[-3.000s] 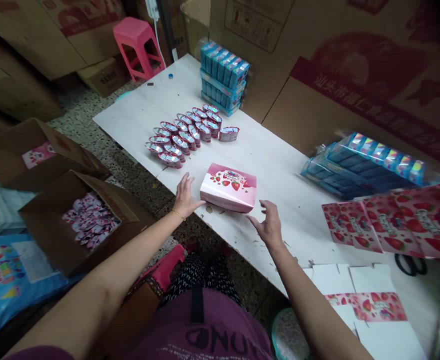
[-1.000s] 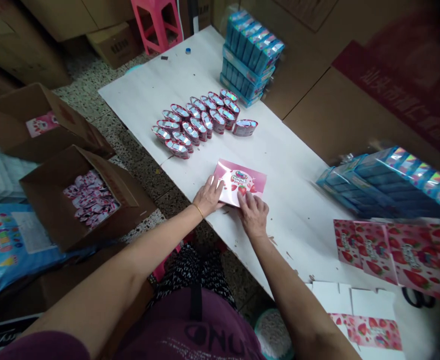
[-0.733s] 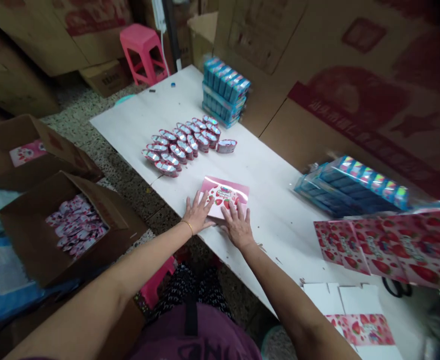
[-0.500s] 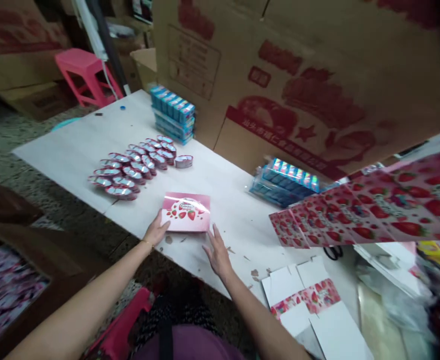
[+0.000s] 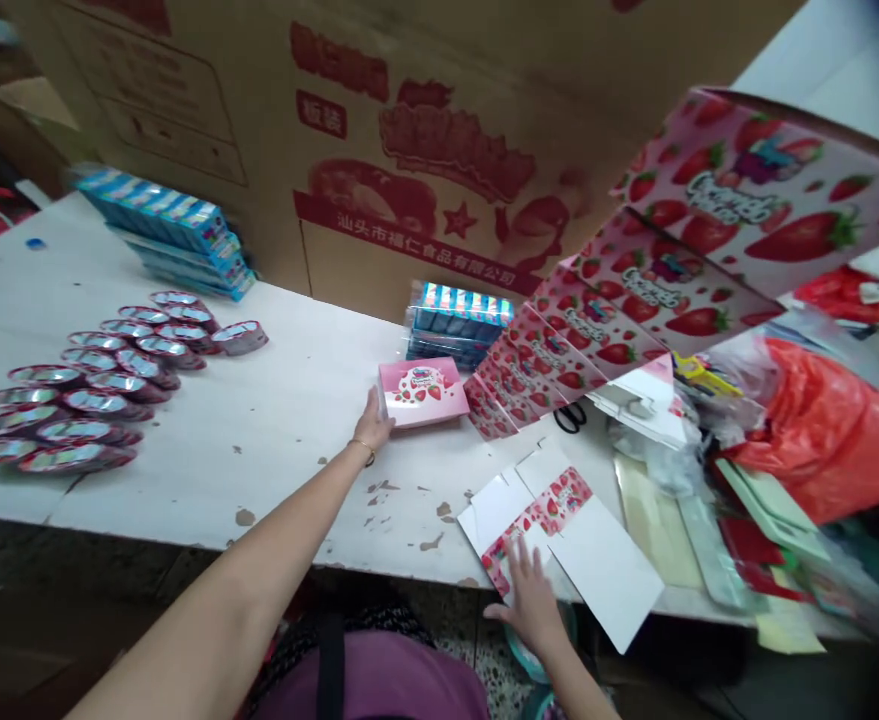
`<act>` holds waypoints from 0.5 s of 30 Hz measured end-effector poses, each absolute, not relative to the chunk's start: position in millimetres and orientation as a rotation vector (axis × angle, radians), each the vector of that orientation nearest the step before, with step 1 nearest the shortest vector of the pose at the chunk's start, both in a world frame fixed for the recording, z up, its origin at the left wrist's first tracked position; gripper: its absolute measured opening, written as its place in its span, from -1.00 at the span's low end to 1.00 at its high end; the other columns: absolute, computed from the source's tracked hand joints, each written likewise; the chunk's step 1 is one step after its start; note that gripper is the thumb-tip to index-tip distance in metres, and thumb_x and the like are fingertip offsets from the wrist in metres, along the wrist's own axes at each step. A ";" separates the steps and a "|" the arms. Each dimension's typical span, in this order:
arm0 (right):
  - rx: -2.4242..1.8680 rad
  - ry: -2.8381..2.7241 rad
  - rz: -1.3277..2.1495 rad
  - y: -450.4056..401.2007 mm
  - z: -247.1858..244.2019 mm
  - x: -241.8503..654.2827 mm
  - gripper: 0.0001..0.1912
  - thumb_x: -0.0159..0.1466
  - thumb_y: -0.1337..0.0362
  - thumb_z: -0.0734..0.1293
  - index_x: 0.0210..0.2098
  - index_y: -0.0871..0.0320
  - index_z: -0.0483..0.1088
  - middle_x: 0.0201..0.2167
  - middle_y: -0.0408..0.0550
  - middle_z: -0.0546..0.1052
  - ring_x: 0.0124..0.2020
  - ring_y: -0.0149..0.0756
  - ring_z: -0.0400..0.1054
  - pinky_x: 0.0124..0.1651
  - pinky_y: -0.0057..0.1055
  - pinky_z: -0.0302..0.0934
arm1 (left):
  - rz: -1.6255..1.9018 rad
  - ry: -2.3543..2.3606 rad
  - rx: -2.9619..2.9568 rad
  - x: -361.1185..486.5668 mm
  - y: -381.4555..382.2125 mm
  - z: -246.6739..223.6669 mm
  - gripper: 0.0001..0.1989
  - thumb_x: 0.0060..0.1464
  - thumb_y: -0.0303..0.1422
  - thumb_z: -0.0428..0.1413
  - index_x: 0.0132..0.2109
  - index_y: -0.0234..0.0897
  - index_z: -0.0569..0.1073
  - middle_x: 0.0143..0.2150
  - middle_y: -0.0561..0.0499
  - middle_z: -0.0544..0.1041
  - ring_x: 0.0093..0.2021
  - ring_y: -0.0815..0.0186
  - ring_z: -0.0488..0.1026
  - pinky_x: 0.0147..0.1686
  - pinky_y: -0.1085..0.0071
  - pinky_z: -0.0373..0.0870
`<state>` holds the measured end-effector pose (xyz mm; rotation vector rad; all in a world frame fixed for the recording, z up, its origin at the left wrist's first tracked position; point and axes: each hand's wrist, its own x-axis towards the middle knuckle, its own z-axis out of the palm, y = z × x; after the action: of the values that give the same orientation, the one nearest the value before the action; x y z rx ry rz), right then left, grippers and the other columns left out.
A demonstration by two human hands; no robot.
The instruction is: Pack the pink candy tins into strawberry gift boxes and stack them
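Left hand open, not clenched: fingers upright against the near corner of a pink strawberry-print carton, which lies flat on the counter just ahead of the hand, touched but not gripped. Right hand open, fingers spread, resting on a flat white die-cut box blank with a strawberry-print band, well right of the left hand.

Ahead of the left hand, past the carton: shrink-wrapped blue packs. Ahead of the right hand: fanned strawberry-print sheets and black-handled scissors. Left of the left hand: rows of foil-wrapped pink sweets, with stacked blue boxes beyond them. Right of the right hand: a red plastic bag.
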<state>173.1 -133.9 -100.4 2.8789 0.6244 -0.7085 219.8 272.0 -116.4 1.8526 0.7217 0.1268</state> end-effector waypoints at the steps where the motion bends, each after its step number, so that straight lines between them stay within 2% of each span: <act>1: 2.818 0.608 -0.743 -125.1 -102.7 171.0 0.03 -0.12 0.08 0.41 0.24 0.04 -0.16 0.28 0.01 -0.19 0.25 0.15 -0.42 0.08 0.14 -0.03 | 0.120 0.771 1.808 215.2 269.9 -114.5 -0.23 -0.09 -0.39 0.06 0.25 -0.35 -0.09 0.19 -0.24 0.19 0.12 0.14 0.24 0.02 0.23 0.24; 3: 2.760 0.601 -0.801 -111.4 -102.4 171.0 -0.12 -0.02 0.20 0.36 0.22 0.03 -0.10 0.28 0.01 -0.18 0.25 0.14 -0.31 0.04 0.12 0.04 | 0.060 0.851 1.707 195.2 270.3 -107.6 -0.25 -0.08 -0.31 0.07 0.24 -0.34 -0.02 0.22 -0.27 0.13 0.10 0.11 0.26 -0.03 0.21 0.29; 5: 2.765 0.666 -0.925 -110.8 -96.7 175.7 -0.39 0.12 0.34 0.19 0.17 0.03 0.06 0.23 0.03 0.03 0.18 0.01 -0.01 0.01 -0.05 0.14 | -0.048 0.861 1.629 167.3 274.3 -97.4 -0.34 -0.07 -0.24 0.05 0.19 -0.32 0.11 0.19 -0.25 0.19 0.04 0.12 0.33 -0.11 0.24 0.36; 7: 2.786 0.791 -1.051 -120.9 -90.7 181.2 -0.47 0.14 0.42 0.07 0.10 0.04 0.19 0.13 0.02 0.24 0.09 -0.14 0.19 0.01 -0.19 0.17 | -0.133 0.839 1.589 138.3 278.0 -86.0 -0.42 -0.07 -0.20 0.04 0.11 -0.35 0.25 0.10 -0.22 0.32 -0.03 0.14 0.39 -0.17 0.27 0.38; 9: 2.831 0.884 -1.065 -131.0 -90.4 182.0 -0.44 0.10 0.38 0.11 0.13 0.07 0.16 0.13 0.02 0.23 0.14 -0.15 0.11 0.07 -0.19 0.12 | -0.202 0.804 1.563 111.6 279.1 -75.2 -0.44 -0.08 -0.17 0.02 0.06 -0.39 0.30 0.00 -0.21 0.42 -0.11 0.16 0.42 -0.21 0.28 0.39; 12: 2.955 0.704 -0.902 -130.2 -104.5 168.4 -0.11 -0.09 0.20 0.28 0.22 0.04 -0.08 0.25 0.02 -0.03 0.24 0.08 -0.21 -0.02 0.11 0.12 | -0.259 0.760 1.555 75.3 279.1 -63.1 -0.41 -0.09 -0.16 0.00 0.06 -0.44 0.30 -0.06 -0.22 0.46 -0.16 0.19 0.43 -0.24 0.30 0.37; 13: 2.995 0.562 -0.829 -125.9 -110.9 160.5 -0.03 -0.15 0.16 0.30 0.23 -0.04 -0.15 0.26 0.01 -0.06 0.23 0.18 -0.22 -0.13 0.23 0.14 | -0.262 0.760 1.558 63.4 281.0 -61.0 -0.41 -0.10 -0.16 0.01 0.04 -0.45 0.32 -0.10 -0.21 0.47 -0.18 0.20 0.44 -0.26 0.32 0.37; 15: 3.116 0.527 -0.595 -114.4 -120.0 143.8 -0.03 -0.17 0.12 0.28 0.21 -0.23 -0.19 0.21 -0.06 0.06 0.19 0.24 -0.12 -0.23 0.35 0.11 | -0.246 0.792 1.564 38.3 290.5 -59.7 -0.46 -0.12 -0.16 0.03 -0.02 -0.42 0.39 -0.21 -0.16 0.52 -0.26 0.22 0.45 -0.30 0.33 0.37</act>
<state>143.8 -114.4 -120.0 3.1160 0.5273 -0.5953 38.3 290.5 -59.7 1.5640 0.7915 -0.2455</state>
